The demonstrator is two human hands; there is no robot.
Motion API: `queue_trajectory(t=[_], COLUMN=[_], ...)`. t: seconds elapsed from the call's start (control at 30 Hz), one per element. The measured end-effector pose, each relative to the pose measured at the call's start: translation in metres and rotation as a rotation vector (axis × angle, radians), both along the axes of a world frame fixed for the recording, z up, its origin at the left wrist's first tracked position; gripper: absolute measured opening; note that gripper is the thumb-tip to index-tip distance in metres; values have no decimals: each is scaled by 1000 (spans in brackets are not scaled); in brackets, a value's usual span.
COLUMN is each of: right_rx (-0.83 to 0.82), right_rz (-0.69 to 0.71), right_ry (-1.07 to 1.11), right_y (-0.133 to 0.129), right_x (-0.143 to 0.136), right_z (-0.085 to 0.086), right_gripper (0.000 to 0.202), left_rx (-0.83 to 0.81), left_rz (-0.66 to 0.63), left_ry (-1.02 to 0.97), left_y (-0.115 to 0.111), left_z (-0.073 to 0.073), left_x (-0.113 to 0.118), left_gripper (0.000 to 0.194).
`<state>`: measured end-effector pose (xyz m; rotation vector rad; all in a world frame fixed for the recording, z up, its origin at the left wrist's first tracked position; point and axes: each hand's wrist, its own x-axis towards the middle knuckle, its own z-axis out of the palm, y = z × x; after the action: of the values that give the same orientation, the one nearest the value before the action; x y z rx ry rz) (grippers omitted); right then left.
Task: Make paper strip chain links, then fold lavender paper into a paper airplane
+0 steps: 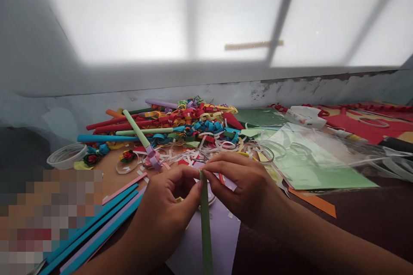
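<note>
Two bare hands and a green paper strip (206, 227) over a dark worktop (364, 208). The strip lies directly between the left hand (167, 204) and the right hand (248, 184), its long axis running from the worktop's near side toward the far edge. The left hand holds the strip's far end in a narrow pinch, thumb against the strip's left side; the right hand meets the same end from the right, thumb and forefinger closed on it. Both hands are equally near to this end. The strip's near end is cut off by the frame, and the fingertips partly cover the pinched end.

Beneath the strip is a lilac sheet (222, 240). Toward the worktop's left side, blue paper strips (93, 222) slant away; a pixelated block hides what lies beside them. To the right, an orange paper strip (316, 204) projects from a plastic-covered light green sheet (325, 178). A red-edged object behind the right hand is too covered to identify.

Farther off, white paper scraps (174, 154) lie before a tangled pile of paper chains (193, 124), with a white tape roll (67, 157) to its left. The pile lies toward the far edge, below the wall (200, 88); individual links are hard to separate.
</note>
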<state>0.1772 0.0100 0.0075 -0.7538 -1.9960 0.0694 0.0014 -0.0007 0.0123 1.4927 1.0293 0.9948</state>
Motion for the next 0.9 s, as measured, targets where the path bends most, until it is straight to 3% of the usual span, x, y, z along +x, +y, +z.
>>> queue_trajectory(t=[0.13, 0.33, 0.53, 0.7, 0.9], right_rx=[-46, -164, -344, -178, -19], right_rz=[-9, 91, 61, 21, 35], right_ry=[18, 85, 221, 198, 162], right_y=[1, 1, 0, -2, -2], right_x=[1, 5, 3, 1, 0], right_z=[0, 6, 6, 4, 1], right_gripper=[16, 18, 9, 6, 4], left_rx=[-33, -75, 2, 27, -50], left_rz=[-5, -16, -34, -83, 21], left_ry=[-66, -168, -22, -37, -176], left_y=[1, -1, -2, -7, -1], left_z=[0, 0, -2, 4, 6], left_x=[1, 1, 1, 3, 2], left_gripper=[19, 23, 19, 17, 19])
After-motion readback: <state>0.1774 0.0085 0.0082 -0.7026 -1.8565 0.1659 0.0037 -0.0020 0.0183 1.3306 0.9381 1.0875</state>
